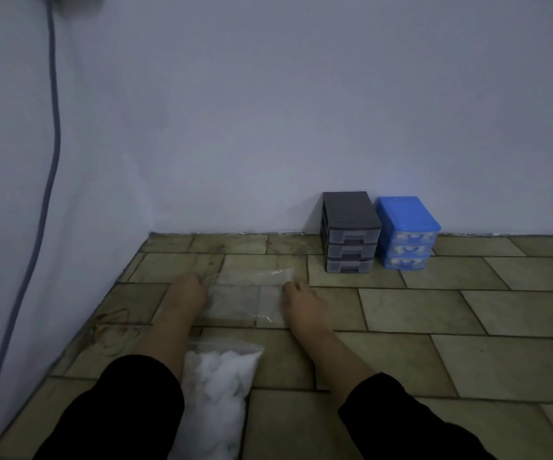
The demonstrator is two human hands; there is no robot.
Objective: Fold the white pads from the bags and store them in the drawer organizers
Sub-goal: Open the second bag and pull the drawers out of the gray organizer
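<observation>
Presently, both hands are seen stretched forward over the tiled floor [434, 310], each at one side of a flat clear plastic bag [246, 295] that lies on the tiles. The left hand [187, 292] is placed at the bag's left edge, with its fingers curled at the upper left corner; a pinch on the plastic is suggested, though the blur leaves this unconfirmed. The right hand [300, 302] is placed at the bag's right edge, its fingers bent down against the plastic; whether the edge is gripped or merely pressed cannot be told. The clear bag appears flat, and its contents cannot be made out. Black sleeves [129, 410] are noted on both forearms. Between the forearms, nearer the camera, a second plastic bag [217, 390] stuffed with white pads is seen lying on the floor, its open end pointing toward the flat bag. Further out, against the pale wall [268, 111], two three-drawer organizers are set side by side, just touching or nearly so: a grey organizer [349, 232] on the left and a blue organizer [406, 234] on the right. White contents are visible through the blue unit's drawer fronts. A grey cable [54, 127] is observed hanging down the wall at far left
</observation>
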